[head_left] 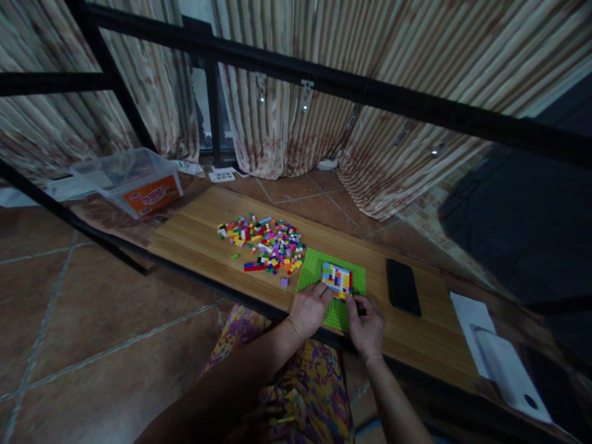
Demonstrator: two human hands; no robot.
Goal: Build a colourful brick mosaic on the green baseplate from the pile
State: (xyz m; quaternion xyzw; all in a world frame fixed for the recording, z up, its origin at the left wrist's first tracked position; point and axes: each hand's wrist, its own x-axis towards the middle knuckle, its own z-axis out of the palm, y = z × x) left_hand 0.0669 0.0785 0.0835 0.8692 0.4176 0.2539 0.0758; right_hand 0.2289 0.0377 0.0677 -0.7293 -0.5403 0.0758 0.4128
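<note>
A green studded baseplate [308,279] lies on the wooden board, with a rectangular build of multicoloured toy building bricks [337,279] on it. My left hand [311,309] comes in from the lower left, its curled fingers pressed against the near left side of the build. At the near right corner of the build is my right hand [367,321], thumb and fingers closed on the edge; whether a loose brick is between them is hidden. Left of the baseplate spreads a pile of loose building bricks [272,240]. A single purple brick [284,282] sits apart from it, near the board's front edge.
A black phone [403,287] lies right of the baseplate. White papers [472,314] and a white flat object [511,370] are at the right end. A clear plastic tub [134,176] with an orange label stands at the left. A dark metal rail [342,83] crosses above the wooden board [194,234].
</note>
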